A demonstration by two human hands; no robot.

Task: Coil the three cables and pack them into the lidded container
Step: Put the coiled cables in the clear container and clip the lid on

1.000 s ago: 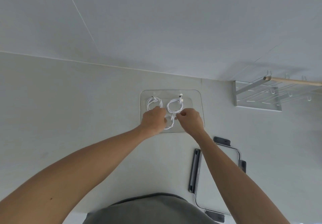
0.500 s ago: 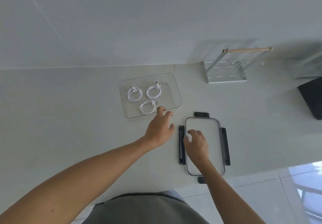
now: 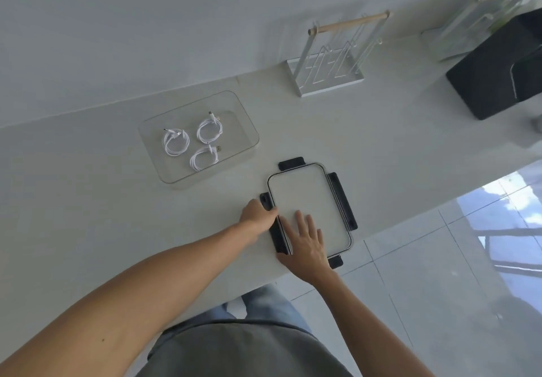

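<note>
A pale matte worktop meets a plain white wall. Far right stands a white wire rack with a wooden handle. Glossy grey floor tiles reflect daylight.

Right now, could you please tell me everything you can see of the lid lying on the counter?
The lid is a rounded rectangle with a pale, flat panel, a thin dark rim and four black latch flaps, one on each side, splayed outward. It lies flat near the counter's front edge, apart from the clear container holding three coiled cables. The right hand rests flat on its near end; the left hand grips its left edge at the latch.
</note>
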